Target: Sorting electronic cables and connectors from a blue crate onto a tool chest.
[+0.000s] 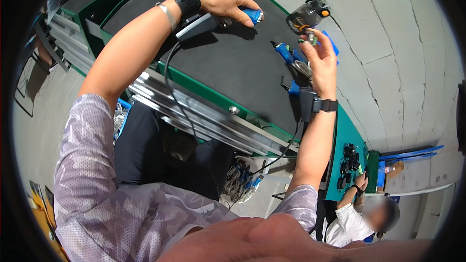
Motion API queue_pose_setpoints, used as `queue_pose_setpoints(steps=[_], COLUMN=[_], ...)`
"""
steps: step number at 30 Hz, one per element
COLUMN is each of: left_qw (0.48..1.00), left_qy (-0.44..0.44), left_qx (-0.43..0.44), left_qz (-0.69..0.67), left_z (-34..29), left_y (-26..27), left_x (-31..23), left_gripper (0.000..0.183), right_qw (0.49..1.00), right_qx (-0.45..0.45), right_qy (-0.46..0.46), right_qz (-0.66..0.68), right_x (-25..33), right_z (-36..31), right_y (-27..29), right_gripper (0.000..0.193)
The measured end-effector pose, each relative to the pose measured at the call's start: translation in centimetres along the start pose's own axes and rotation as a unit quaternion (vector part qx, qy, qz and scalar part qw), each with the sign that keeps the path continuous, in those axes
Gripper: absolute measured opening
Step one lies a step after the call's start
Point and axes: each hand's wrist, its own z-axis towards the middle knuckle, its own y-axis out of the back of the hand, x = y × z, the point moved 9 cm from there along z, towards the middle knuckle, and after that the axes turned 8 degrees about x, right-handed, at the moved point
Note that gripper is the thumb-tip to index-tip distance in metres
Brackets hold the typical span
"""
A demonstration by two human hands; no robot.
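Note:
My left hand [224, 6] reaches over the dark work surface [213, 60], its thumb and fingers closed on a blue serial connector [253, 16] with a metal end. To the right, my right hand [322, 58] is raised, pinching a small metal-and-green connector piece [309, 37] between thumb and fingertips. Just left of that hand lie blue connectors [285, 53] with a coiled grey cable [302, 69]. Nearer to me, another blue connector [294, 87] rests close to my right wrist.
A dark transparent bottle [308, 15] stands beyond my right hand. Green rails [208, 90] edge the surface. Black cables [167, 73] trail from my wrist devices. Bundled cables [238, 182] sit below. A co-worker [352, 223] handles black items [348, 162] on a green table [336, 191].

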Motion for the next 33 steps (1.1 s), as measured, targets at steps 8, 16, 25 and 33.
queue_pose_setpoints(steps=[8,16,25,33], left_qw=[0.980,0.979,0.974,0.972], left_qy=[-0.161,-0.130,-0.130,-0.132], left_qx=[0.023,0.064,0.091,0.104], left_qz=[-0.117,-0.142,-0.162,-0.163], left_z=[0.2,0.5,0.1,0.1], left_y=[-2.4,-4.0,-4.5,-4.7], left_x=[-4.7,-4.4,-5.1,-5.0], left_gripper=[0.034,0.032,0.024,0.025], right_qw=[0.975,0.972,0.979,0.979], right_qx=[0.126,0.140,0.137,0.146], right_qy=[0.009,-0.032,-0.029,-0.014], right_qz=[0.182,0.185,0.149,0.144], right_x=[1.2,0.5,0.1,0.5], right_z=[-0.7,-0.8,-0.8,-1.0], right_y=[-4.7,-5.6,-5.9,-6.4], right_gripper=[0.044,0.044,0.045,0.043])
